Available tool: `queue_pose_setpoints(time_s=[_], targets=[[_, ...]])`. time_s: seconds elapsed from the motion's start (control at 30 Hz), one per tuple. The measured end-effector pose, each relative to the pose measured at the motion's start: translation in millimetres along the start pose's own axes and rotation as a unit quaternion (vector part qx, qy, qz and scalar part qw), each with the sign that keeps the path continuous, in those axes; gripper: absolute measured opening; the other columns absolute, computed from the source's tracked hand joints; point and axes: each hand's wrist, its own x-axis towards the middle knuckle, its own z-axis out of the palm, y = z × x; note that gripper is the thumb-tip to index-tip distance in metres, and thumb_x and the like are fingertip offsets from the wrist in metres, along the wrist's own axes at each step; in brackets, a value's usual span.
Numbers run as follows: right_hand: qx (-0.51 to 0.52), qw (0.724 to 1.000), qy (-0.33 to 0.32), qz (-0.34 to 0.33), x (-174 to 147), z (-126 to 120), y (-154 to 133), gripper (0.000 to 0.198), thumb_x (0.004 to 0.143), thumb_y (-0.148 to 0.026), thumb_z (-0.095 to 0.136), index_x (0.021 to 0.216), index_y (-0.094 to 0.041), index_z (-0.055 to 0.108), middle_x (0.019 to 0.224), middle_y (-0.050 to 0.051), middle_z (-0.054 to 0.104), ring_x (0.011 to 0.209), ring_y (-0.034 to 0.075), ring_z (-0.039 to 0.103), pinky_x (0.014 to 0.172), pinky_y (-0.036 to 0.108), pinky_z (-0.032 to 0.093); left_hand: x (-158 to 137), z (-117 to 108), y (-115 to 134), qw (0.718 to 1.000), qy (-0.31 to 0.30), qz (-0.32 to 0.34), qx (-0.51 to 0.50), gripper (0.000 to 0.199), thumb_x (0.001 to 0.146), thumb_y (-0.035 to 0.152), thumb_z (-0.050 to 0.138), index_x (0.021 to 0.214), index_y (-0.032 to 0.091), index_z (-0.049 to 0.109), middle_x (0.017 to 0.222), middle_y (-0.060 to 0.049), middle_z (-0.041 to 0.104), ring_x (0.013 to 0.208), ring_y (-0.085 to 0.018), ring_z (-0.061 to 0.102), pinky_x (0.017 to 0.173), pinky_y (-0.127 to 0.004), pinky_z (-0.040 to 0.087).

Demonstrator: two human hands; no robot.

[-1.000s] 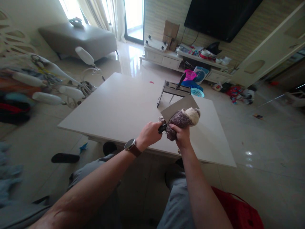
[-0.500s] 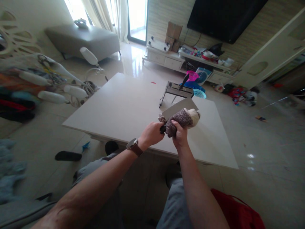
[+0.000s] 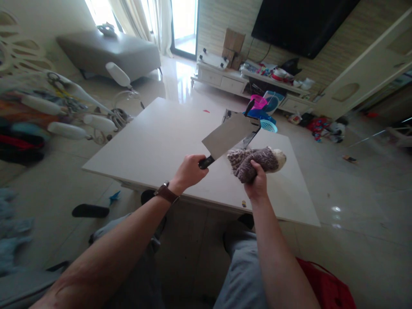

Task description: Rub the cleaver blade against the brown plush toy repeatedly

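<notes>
My left hand (image 3: 189, 174), with a brown watch strap on its wrist, is closed around the black handle of a cleaver (image 3: 227, 135). The wide metal blade points up and to the right, above the white table (image 3: 144, 141). In my right hand (image 3: 256, 182) is a bunched cloth (image 3: 257, 163), fuzzy brown with a pale end and a spotted part. Cloth and blade are apart. Behind the blade stands a metal frame with a black handle (image 3: 249, 107), partly hidden by the cleaver; its exact kind I cannot make out.
A small red piece (image 3: 206, 111) lies toward the table's far side. Beyond the table are a pink basket (image 3: 258, 101), a light blue basket (image 3: 268, 125) and a white TV cabinet (image 3: 222, 79). A red bag (image 3: 328, 281) sits beside my right leg.
The cleaver and the cloth have come apart. My left hand moved left with the cleaver, its blade now raised and uncovered; my right hand moved right with the cloth.
</notes>
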Motion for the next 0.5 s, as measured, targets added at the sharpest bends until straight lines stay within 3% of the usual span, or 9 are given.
queue_pose_setpoints(time_s=[0.17, 0.33, 0.5], targets=[[0.023, 0.998, -0.040, 0.043, -16.8, 26.1, 23.8, 0.032, 0.067, -0.029, 0.084, 0.093, -0.020, 0.070, 0.088, -0.003, 0.077, 0.080, 0.014, 0.072, 0.074, 0.026, 0.062, -7.2, 20.1, 16.9, 0.997, -0.071, 0.039, 0.009, 0.012, 0.073, 0.013, 0.061, 0.072, 0.019, 0.071, 0.065, -0.005, 0.068, 0.060, -0.015, 0.051, 0.059, -0.030, 0.032], [-0.005, 1.000, 0.010, -0.028, -16.6, 35.5, 31.3, 0.041, 0.057, -0.021, 0.088, 0.094, -0.019, 0.070, 0.087, -0.003, 0.077, 0.078, 0.015, 0.072, 0.072, 0.027, 0.062, -6.9, 24.7, 19.5, 0.992, -0.100, 0.066, 0.024, 0.020, 0.074, 0.012, 0.062, 0.083, 0.020, 0.077, 0.075, -0.009, 0.076, 0.067, -0.019, 0.063, 0.061, -0.031, 0.036], [-0.009, 0.996, 0.056, -0.067, -3.6, 23.8, 22.3, 0.046, 0.055, -0.017, 0.089, 0.097, -0.018, 0.071, 0.092, -0.001, 0.079, 0.081, 0.017, 0.074, 0.073, 0.031, 0.066, -2.6, 20.9, 13.4, 0.987, -0.115, 0.071, 0.081, 0.020, 0.076, 0.014, 0.059, 0.081, 0.022, 0.075, 0.075, -0.009, 0.076, 0.068, -0.021, 0.065, 0.060, -0.034, 0.032]])
